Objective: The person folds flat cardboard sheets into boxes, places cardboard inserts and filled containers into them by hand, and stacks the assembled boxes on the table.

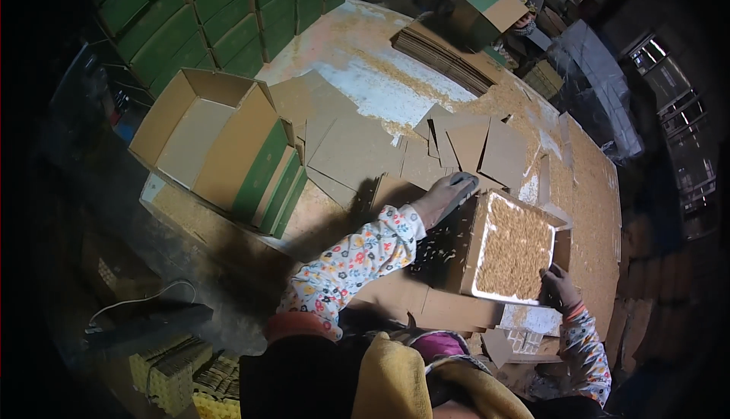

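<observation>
My left hand (435,202) is closed around a small dark grey object (459,188) whose kind I cannot make out. Loose husk-like flakes (441,248) are scattered against the dark area below it. To the right, a cardboard box (473,244) stands with a white-edged layer of tan husks (513,248) filling its top. My right hand (561,288) grips the box's near right corner, fingers over the rim. Flat cardboard sheets (483,145) lie just beyond my left hand.
An open green-and-brown carton (205,134) stands at left. Stacked green cartons (220,16) rise behind it. Flattened cardboard (441,58) is piled at the back, where another person's hands hold a carton (487,8). Husks cover the table's right side (589,198). Yellow egg trays (167,373) are stacked lower left.
</observation>
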A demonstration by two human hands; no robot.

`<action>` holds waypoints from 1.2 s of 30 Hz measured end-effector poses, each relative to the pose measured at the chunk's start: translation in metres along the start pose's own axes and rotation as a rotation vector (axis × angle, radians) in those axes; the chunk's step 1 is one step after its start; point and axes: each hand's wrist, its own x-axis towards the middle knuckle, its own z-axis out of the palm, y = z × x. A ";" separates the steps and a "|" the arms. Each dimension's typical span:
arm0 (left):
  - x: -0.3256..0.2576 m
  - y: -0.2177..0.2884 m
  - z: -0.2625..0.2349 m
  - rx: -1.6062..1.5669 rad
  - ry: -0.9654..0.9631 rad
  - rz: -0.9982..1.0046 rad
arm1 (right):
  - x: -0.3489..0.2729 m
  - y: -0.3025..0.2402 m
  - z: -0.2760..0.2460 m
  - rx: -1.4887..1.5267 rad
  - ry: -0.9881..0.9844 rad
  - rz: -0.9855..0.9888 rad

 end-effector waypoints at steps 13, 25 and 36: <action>0.052 0.053 -0.255 1.758 0.603 -0.494 | -0.017 -0.048 0.055 -0.490 0.454 -0.358; 0.036 0.101 0.125 2.228 -0.470 0.373 | -0.081 -0.131 -0.001 0.397 0.490 -0.941; -0.016 0.154 0.200 1.688 -0.225 1.006 | -0.066 -0.129 -0.042 -0.309 0.689 -1.079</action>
